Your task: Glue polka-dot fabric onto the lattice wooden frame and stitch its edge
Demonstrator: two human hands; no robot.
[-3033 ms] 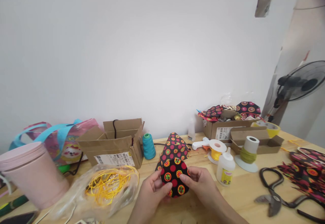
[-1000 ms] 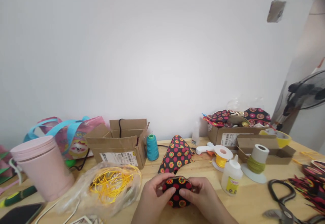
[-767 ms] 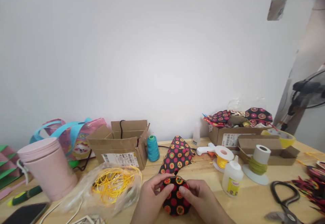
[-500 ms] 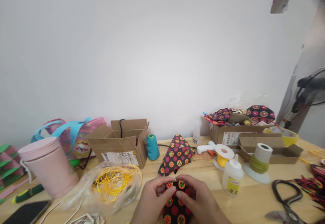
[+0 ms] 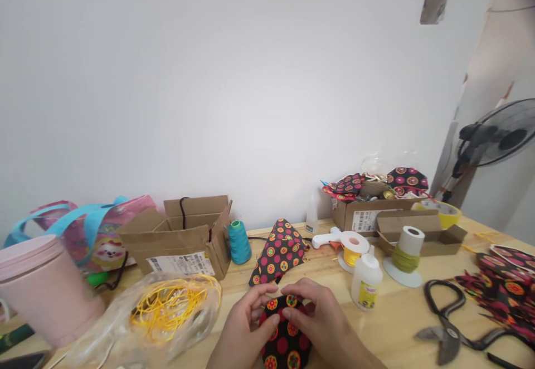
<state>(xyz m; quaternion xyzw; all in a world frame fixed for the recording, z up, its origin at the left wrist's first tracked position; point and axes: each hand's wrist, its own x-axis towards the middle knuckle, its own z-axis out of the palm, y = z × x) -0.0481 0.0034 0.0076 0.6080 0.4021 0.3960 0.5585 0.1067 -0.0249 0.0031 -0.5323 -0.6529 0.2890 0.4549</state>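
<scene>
- A patterned fabric piece (image 5: pixel 287 341) is at the 6 o'clock edge of the view, in front of the person and between the two hands.
- It is black, scattered with plain crimson dots and orange-yellow flower rounds, some with green petals. Its broad face is turned toward the camera, and the outline looks rounded with slightly angled sides. The lowest part runs out of view.
- The left hand (image 5: pixel 246 327) grasps the piece at its 10 o'clock side, thumb pressed on the near face, fingers curled behind.
- The right hand (image 5: pixel 324 316) mirrors this at the 2 o'clock side; its fingers also grasp the piece, thumb on the front, with the index fingers of both hands meeting near the top edge.
- At 12 o'clock from the piece, a larger cloth (image 5: pixel 280 252) in a matching print lies crumpled on the wooden tabletop (image 5: pixel 343 344).
- At 11 o'clock stands a teal thread cone (image 5: pixel 239 242), beside an open cardboard box (image 5: pixel 179 246) at 10 o'clock.
- Near 9 o'clock, yellow cord (image 5: pixel 169 305) lies coiled in clear plastic.
- At 1 o'clock are a white glue gun (image 5: pixel 322 240) and a yellow spool (image 5: pixel 353 249).
- A white glue bottle (image 5: pixel 366 281) stands upright at 2 o'clock.
- Black-handled shears (image 5: pixel 450 333) lie spread at 3 o'clock.
</scene>
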